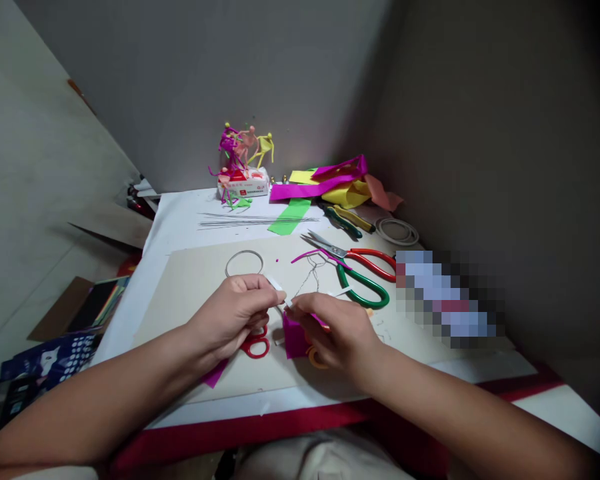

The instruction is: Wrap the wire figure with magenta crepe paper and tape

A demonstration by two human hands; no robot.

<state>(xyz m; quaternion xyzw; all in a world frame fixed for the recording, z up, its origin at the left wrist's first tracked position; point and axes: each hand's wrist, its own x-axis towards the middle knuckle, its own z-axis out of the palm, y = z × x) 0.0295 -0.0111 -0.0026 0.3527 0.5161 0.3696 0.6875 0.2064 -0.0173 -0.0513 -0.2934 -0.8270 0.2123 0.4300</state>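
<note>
The left hand point(243, 313) pinches a white strip point(273, 283) between thumb and forefinger, its other fingers curled in. The right hand point(343, 327) has its thumb and forefinger closed on the strip's lower end, so the fingertips of both hands nearly meet over the board point(165, 320) on the tabletop point(173, 213). Just beyond them is a twisted wire figure point(314, 268), with a purple strip point(307, 255) at its top. Large scissors point(334, 248) with one red and one green handle are to the right of it; a wire loop point(244, 252) is to the left. Small red scissors point(267, 348) and purple paper point(295, 340) show beneath the hands. Farther back are loose wires point(250, 222), pliers point(347, 224), coloured paper point(305, 192) and a box point(253, 187) with small bright figures point(247, 141) on it
</note>
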